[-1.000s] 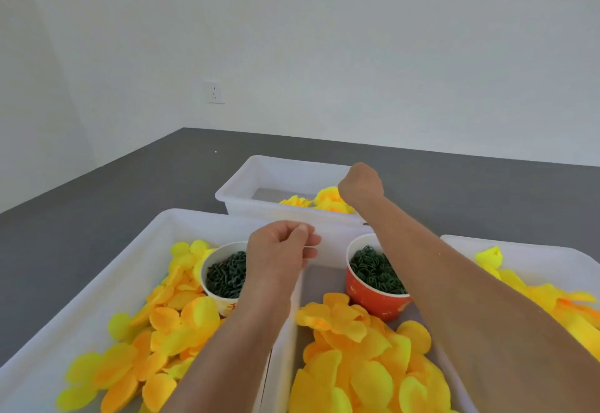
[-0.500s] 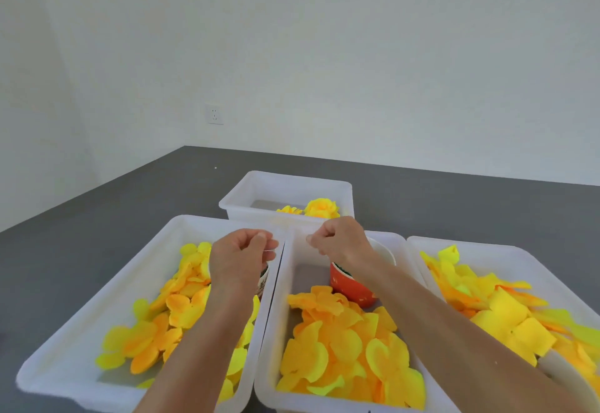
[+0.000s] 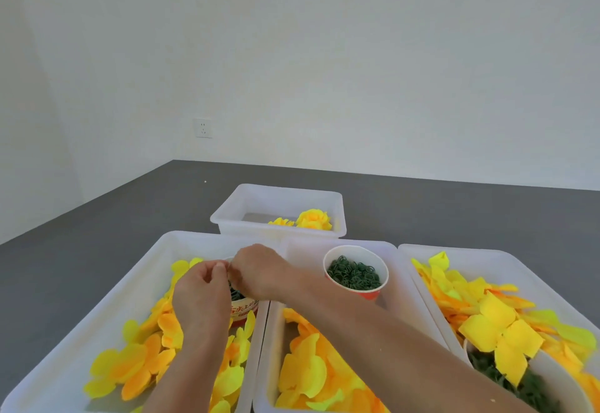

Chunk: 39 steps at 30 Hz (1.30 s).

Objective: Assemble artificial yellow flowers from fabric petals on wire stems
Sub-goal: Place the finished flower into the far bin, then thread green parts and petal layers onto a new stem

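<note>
Since half a second ago the right hand [image 3: 259, 271] has crossed leftward from the middle tray to meet the left hand [image 3: 201, 286] over the white paper cup [image 3: 242, 310] in the left tray [image 3: 143, 266]. Both hands have their fingers curled, with the fingertips of the two hands touching; whether anything is pinched between them cannot be made out.

The trays stand on a dark grey surface [image 3: 97, 237] that runs back to plain white walls. A white wall socket [image 3: 203, 128] sits low on the far wall, left of centre.

The cup under the hands has a red band with white characters, half covered and not readable.

Yellow and orange fabric petals [image 3: 136, 360] fill the left tray. More lie in the near part of the middle tray [image 3: 308, 250], where a red paper cup [image 3: 356, 272] holds dark green rings. The right tray [image 3: 506, 258] holds larger yellow petals, and a third cup [image 3: 552, 377] at its near corner is partly covered by one and cut off by the frame edge. Finished yellow flowers [image 3: 313, 219] lie in the far small tray [image 3: 276, 196]. No wire stem can be picked out.
</note>
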Available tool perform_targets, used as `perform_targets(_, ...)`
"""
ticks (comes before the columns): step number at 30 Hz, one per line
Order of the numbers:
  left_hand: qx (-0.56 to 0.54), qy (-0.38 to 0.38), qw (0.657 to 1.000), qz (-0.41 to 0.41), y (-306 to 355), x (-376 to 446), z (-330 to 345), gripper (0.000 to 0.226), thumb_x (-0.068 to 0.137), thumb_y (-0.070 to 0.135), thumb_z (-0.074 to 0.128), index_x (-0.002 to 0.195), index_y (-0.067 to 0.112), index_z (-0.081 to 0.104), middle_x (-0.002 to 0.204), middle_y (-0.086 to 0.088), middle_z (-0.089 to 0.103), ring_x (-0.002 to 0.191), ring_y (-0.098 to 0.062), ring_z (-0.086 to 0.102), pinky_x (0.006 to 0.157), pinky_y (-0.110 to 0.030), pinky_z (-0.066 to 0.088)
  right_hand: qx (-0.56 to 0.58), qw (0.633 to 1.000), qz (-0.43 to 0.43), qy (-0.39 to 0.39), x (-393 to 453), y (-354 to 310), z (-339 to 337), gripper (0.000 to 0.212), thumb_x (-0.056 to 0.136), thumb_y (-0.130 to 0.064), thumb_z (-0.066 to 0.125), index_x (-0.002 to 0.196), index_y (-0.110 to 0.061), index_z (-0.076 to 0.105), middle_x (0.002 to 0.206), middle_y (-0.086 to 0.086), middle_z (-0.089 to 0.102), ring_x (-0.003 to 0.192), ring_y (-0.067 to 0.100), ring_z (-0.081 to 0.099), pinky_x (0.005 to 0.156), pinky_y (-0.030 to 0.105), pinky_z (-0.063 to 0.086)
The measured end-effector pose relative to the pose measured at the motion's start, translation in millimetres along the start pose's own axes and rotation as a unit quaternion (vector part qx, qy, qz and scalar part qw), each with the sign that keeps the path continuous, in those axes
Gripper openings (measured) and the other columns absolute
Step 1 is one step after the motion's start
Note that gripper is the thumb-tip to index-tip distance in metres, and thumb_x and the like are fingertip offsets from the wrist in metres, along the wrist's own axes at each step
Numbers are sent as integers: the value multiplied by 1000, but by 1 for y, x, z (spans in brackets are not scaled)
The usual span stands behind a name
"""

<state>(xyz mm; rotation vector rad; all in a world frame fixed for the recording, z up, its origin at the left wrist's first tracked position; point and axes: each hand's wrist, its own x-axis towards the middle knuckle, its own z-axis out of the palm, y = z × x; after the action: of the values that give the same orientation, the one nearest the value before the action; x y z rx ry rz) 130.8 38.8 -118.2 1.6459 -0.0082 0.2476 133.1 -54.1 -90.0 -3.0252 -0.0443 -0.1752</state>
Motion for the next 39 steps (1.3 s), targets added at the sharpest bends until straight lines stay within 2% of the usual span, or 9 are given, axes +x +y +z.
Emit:
perform_targets(4, -6, 10, 1000, -8, -1, 1, -2, 27, 89, 8, 53, 69, 24, 62, 69, 10, 60, 68, -12, 54, 67, -33, 44, -38, 998, 4, -50, 12, -6, 13, 26, 88, -12, 57, 114, -8, 58, 102, 11, 63, 94, 27, 59, 77, 33, 48)
perform_targets(8, -7, 5, 1000, -6, -1, 2, -1, 24, 90, 9, 51, 74, 20, 65, 71, 5, 61, 73, -19, 56, 69, -38, 49, -12, 997, 21, -76, 22, -6, 15, 28, 92, -18, 52, 119, -10, 57, 108, 11, 63, 99, 27, 59, 81, 32, 48)
perform_targets(13, -9, 5, 1000, -11, -3, 3, -1, 21, 91, 10, 51, 80, 17, 67, 76, 0, 62, 74, -18, 56, 64, -30, 44, -61, 995, 19, -78, 27, -5, 18, 37, 91, -12, 54, 128, -11, 52, 115, 13, 60, 105, 28, 57, 83, 32, 46)
perform_targets(17, -13, 5, 1000, -13, -4, 2, -1, 21, 92, 11, 50, 82, 16, 67, 81, -4, 63, 77, -21, 58, 62, -30, 46, -74, 994, 21, -78, 31, -5, 21, 36, 90, -10, 54, 126, -12, 53, 112, 12, 61, 104, 29, 58, 77, 31, 44)
perform_targets(22, -17, 5, 1000, -14, -2, 2, -1, 21, 91, 10, 50, 80, 17, 67, 77, -2, 63, 78, -22, 58, 70, -35, 50, -62, 997, 13, -43, 27, -3, 25, 35, 91, -10, 53, 125, -13, 53, 110, 13, 61, 102, 30, 58, 74, 31, 41)
perform_targets(27, -20, 14, 1000, -17, -1, 0, -1, 21, 92, 11, 49, 85, 14, 68, 79, -3, 62, 78, -21, 57, 67, -33, 48, -80, 997, -16, -18, 20, -2, 24, 36, 92, -10, 53, 127, -11, 51, 112, 16, 60, 103, 32, 58, 82, 35, 46)
perform_targets(33, -30, 13, 999, -27, 0, -1, -3, 19, 91, 12, 51, 83, 15, 68, 78, -2, 63, 78, -22, 59, 70, -37, 52, -99, 994, -38, 2, 14, 0, 24, 37, 90, -9, 54, 127, -13, 51, 112, 15, 61, 102, 33, 59, 83, 37, 47)
perform_targets(37, -35, 20, 999, -29, 0, 1, -5, 20, 89, 11, 52, 76, 16, 66, 72, -1, 62, 65, -13, 54, 55, -26, 42, -61, 998, 3, 13, 13, 3, 21, 27, 86, -1, 52, 113, -4, 58, 113, 17, 60, 106, 33, 57, 83, 37, 45)
perform_targets(39, -45, 24, 998, -35, 1, 4, -9, 20, 88, 9, 53, 76, 15, 67, 70, 2, 62, 64, -10, 53, 55, -25, 41, 0, 999, 35, 27, 12, 7, 19, 25, 85, 2, 51, 107, -5, 59, 110, 16, 61, 104, 32, 56, 81, 36, 44)
